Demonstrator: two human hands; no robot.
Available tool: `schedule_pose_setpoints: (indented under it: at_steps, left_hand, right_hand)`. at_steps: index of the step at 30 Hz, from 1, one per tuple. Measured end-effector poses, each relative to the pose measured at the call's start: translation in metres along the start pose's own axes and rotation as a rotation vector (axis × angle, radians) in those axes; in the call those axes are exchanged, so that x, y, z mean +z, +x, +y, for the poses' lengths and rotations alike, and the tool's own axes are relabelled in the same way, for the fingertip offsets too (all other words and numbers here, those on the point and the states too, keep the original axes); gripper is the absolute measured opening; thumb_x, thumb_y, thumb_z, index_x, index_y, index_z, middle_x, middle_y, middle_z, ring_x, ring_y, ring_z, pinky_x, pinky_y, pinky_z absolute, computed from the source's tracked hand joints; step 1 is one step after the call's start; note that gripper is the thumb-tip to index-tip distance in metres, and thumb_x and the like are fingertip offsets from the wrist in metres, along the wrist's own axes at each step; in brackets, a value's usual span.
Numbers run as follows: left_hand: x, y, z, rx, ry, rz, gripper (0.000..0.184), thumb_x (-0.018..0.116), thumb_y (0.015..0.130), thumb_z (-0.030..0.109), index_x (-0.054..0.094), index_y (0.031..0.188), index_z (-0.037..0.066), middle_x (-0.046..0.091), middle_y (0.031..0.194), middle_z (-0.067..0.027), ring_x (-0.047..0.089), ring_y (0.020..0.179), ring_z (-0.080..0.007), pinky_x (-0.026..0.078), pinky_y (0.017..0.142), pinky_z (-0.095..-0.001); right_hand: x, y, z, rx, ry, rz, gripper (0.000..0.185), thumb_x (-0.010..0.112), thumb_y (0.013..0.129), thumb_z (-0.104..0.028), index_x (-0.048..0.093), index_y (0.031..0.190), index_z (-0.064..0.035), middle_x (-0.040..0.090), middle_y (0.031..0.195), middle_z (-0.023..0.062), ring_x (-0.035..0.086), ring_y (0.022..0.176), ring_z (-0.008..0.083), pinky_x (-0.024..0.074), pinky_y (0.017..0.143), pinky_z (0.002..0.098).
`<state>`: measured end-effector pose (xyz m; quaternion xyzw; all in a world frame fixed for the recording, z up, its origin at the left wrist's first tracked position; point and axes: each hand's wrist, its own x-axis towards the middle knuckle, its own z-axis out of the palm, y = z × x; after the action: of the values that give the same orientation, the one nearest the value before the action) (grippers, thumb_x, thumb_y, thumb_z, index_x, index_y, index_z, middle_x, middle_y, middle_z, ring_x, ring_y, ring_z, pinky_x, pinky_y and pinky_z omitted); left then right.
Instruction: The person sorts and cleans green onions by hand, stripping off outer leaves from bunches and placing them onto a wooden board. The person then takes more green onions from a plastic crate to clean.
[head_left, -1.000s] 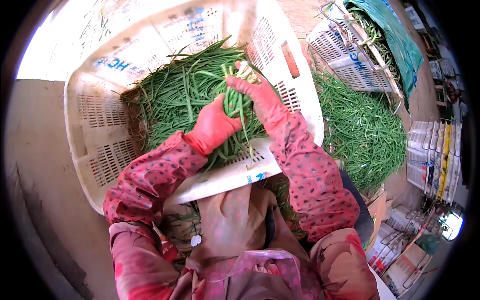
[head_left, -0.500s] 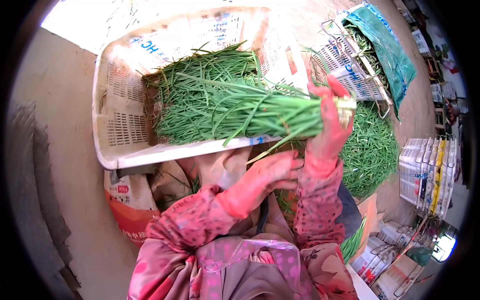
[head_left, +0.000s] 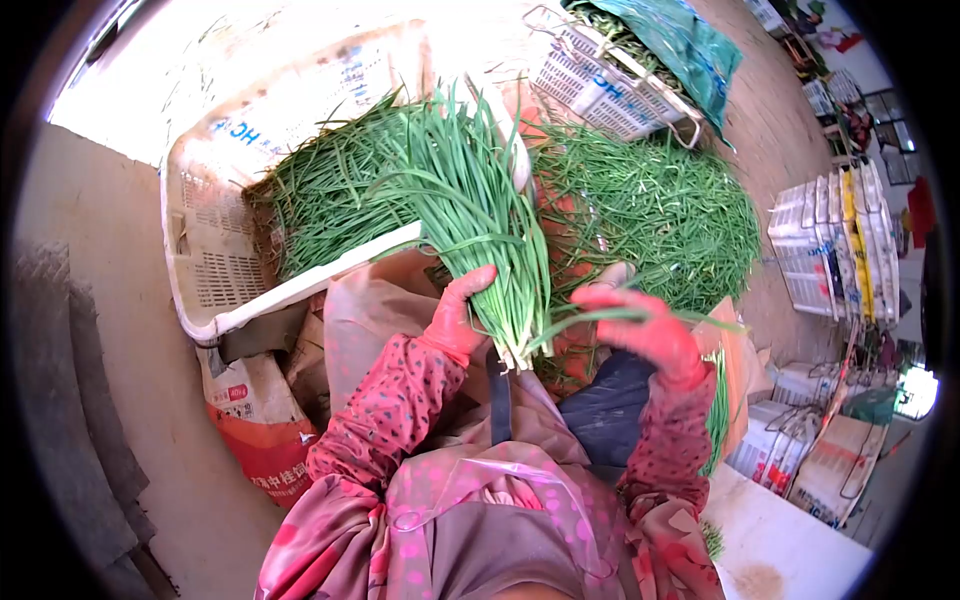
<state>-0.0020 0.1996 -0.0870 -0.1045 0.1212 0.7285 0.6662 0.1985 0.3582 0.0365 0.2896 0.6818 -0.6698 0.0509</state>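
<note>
Head view is showing two hands in red gloves working above the person's lap. The left hand (head_left: 462, 315) is curling round the low part of a big green bunch (head_left: 490, 240), with its thumb lying over the front. It is closing on the stalks and holding them near their pale ends. These ends are pointing down toward the lap, and the long green tips are leaning up and over the edge of the white basket (head_left: 330, 275)

The right hand (head_left: 645, 330) is hovering just beside the bunch, on its right side. Its fingers are looking partly open, and a long green leaf (head_left: 700, 318) is running across them. The fingers are blurring, so I cannot tell how tightly they are gripping it

More green leaves (head_left: 330, 190) are lying inside the white basket. A big green pile (head_left: 660, 220) is spreading over the ground, past the bunch. Behind the pile, another basket (head_left: 590, 85) is sitting with a blue-green sheet (head_left: 690, 50) hanging over it. A red and white sack (head_left: 265, 435) is resting near the white basket's close corner. Over on the right, a stack of baskets (head_left: 810, 240) is standing well apart from the hands
</note>
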Motion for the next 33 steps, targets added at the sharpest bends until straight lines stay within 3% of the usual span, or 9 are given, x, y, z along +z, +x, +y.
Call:
schedule_pose_setpoints:
  at_steps: [4,6,11,13,19,23,28,30,33]
  left_hand:
    - [-0.010,0.000,-0.003,-0.037,0.061,0.006,0.045,0.064,0.082,0.017,0.054,0.122,0.000,0.066,0.107,-0.0137,0.066,0.093,-0.0277,0.053,0.088,-0.0426]
    - [-0.020,0.002,-0.006,0.005,0.164,0.000,0.046,0.067,0.081,0.020,0.054,0.121,0.000,0.066,0.108,-0.0128,0.066,0.095,-0.0265,0.052,0.090,-0.0420]
    - [-0.028,0.001,-0.014,0.072,0.572,0.045,0.048,0.071,0.077,0.020,0.056,0.120,0.003,0.065,0.103,-0.0067,0.064,0.090,-0.0197,0.052,0.083,-0.0344]
    - [-0.032,0.000,-0.019,0.046,0.743,0.127,0.047,0.072,0.076,0.018,0.057,0.119,0.003,0.065,0.103,-0.0062,0.063,0.092,-0.0187,0.050,0.085,-0.0330]
    - [-0.015,0.024,-0.003,0.033,1.014,0.262,0.053,0.077,0.073,0.012,0.054,0.119,0.000,0.062,0.108,-0.0065,0.062,0.094,-0.0182,0.050,0.087,-0.0325]
    - [0.035,0.048,-0.003,0.205,1.210,0.138,0.052,0.077,0.074,0.005,0.053,0.119,-0.002,0.064,0.105,-0.0085,0.061,0.097,-0.0163,0.050,0.087,-0.0325]
    - [-0.055,0.093,-0.022,0.209,1.424,-0.138,0.046,0.076,0.072,0.006,0.059,0.114,-0.001,0.064,0.107,-0.0069,0.059,0.096,-0.0201,0.048,0.087,-0.0350]
    - [-0.077,0.095,-0.037,0.246,1.756,-0.104,0.038,0.071,0.078,0.014,0.061,0.113,0.003,0.065,0.104,-0.0089,0.060,0.096,-0.0218,0.048,0.086,-0.0363]
    - [-0.086,0.100,-0.048,0.041,2.189,-0.058,0.035,0.069,0.079,0.017,0.062,0.111,0.004,0.065,0.104,-0.0103,0.061,0.095,-0.0235,0.049,0.085,-0.0372]
  right_hand:
    - [-0.038,0.027,0.048,0.251,-0.368,0.428,0.061,0.071,0.084,-0.026,0.047,0.135,-0.0032,0.061,0.116,0.0067,0.059,0.099,0.0151,0.0466,0.088,0.0274]
    - [-0.041,0.068,0.087,0.237,0.283,0.141,0.069,0.069,0.085,-0.034,0.041,0.139,-0.0021,0.059,0.122,0.0097,0.057,0.106,0.0171,0.0455,0.091,0.0312]
    - [0.030,0.150,0.065,-0.124,0.490,-0.227,0.062,0.065,0.086,-0.045,0.054,0.126,-0.0001,0.060,0.122,0.0091,0.055,0.110,0.0185,0.0419,0.096,0.0351]
    - [0.040,0.160,0.054,0.076,0.616,-0.077,0.057,0.071,0.082,-0.038,0.057,0.122,0.0005,0.065,0.110,0.0095,0.061,0.097,0.0192,0.0468,0.089,0.0360]
    - [0.031,0.154,0.063,-0.413,0.475,0.180,0.040,0.075,0.080,-0.018,0.062,0.114,0.0007,0.067,0.105,0.0078,0.062,0.090,0.0172,0.0487,0.083,0.0325]
    - [0.016,0.117,0.061,-0.285,0.416,0.319,0.055,0.079,0.074,-0.020,0.057,0.120,-0.0016,0.066,0.108,0.0085,0.063,0.094,0.0190,0.0495,0.084,0.0311]
    - [-0.001,0.116,0.179,-0.261,-0.083,0.321,0.054,0.078,0.073,-0.018,0.056,0.121,-0.0034,0.065,0.110,0.0078,0.062,0.102,0.0236,0.0485,0.089,0.0369]
    - [0.008,0.105,0.223,-0.321,0.014,0.302,0.044,0.067,0.084,-0.026,0.056,0.121,-0.0054,0.063,0.114,0.0084,0.060,0.104,0.0260,0.0485,0.088,0.0396]
    - [0.008,0.111,0.244,0.256,1.035,0.170,0.036,0.055,0.093,-0.030,0.054,0.121,-0.0078,0.063,0.111,0.0082,0.060,0.102,0.0259,0.0486,0.085,0.0440]
